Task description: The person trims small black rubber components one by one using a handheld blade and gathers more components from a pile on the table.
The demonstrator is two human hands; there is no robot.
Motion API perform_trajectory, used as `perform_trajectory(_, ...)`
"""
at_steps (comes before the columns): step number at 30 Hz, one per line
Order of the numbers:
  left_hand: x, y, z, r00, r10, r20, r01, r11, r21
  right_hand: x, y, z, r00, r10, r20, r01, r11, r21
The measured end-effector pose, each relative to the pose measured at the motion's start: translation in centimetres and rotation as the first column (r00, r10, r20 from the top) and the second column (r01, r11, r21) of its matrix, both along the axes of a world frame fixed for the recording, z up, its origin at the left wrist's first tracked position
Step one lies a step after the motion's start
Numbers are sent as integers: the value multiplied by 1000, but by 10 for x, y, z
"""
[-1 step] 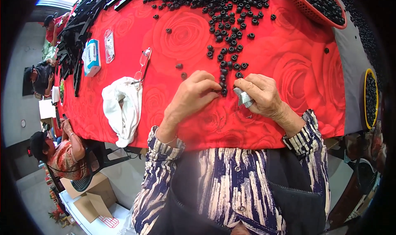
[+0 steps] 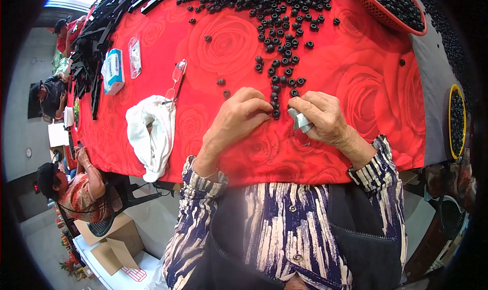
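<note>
On the red rose-patterned cloth, small round black parts with holes (image 2: 282, 40) spread from a heap at the far side down to a narrow trail. My left hand (image 2: 238, 113) is bent at the near end of that trail, its fingertips beside the nearest black parts (image 2: 276, 110). A gap shows between thumb and forefinger, with nothing seen held there. To the right, my right hand (image 2: 324, 118) is closed round a small silvery-grey piece (image 2: 302, 122). Most of that piece is hidden in the fist, so its kind is unclear.
A white cloth (image 2: 140, 147), eyeglasses (image 2: 173, 89), a clear case (image 2: 134, 57) and a tissue pack (image 2: 113, 72) lie left. Long black strips (image 2: 94, 51) pile up far left. A red basket (image 2: 366, 6) and a yellow-rimmed basket (image 2: 450, 137) stand right. People sit along the left.
</note>
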State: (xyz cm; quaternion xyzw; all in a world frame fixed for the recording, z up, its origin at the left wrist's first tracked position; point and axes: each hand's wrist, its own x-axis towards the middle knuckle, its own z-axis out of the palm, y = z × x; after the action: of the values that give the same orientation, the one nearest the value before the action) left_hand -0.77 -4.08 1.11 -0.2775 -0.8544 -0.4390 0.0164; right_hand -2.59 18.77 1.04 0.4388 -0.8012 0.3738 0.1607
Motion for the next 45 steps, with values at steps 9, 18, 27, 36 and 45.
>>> perform_trajectory(9,6,12,6,904,82,420,-269,871,410,0,1,1,999,13,41,-11,999,-49)
perform_trajectory(18,18,27,-5,620,-324,715,-457,591,665,7,-7,3,997,65,45,-59,989,-135)
perform_trajectory(27,21,30,-5,544,-466,698,-490,500,714,13,-4,10,994,42,-103,-50,996,-71)
perform_trajectory(36,15,22,6,503,-471,724,-418,601,681,14,-12,10,950,181,256,-128,969,-210)
perform_trajectory(45,22,27,0,428,-572,700,-451,536,714,16,-9,10,998,69,-15,-70,986,-149)
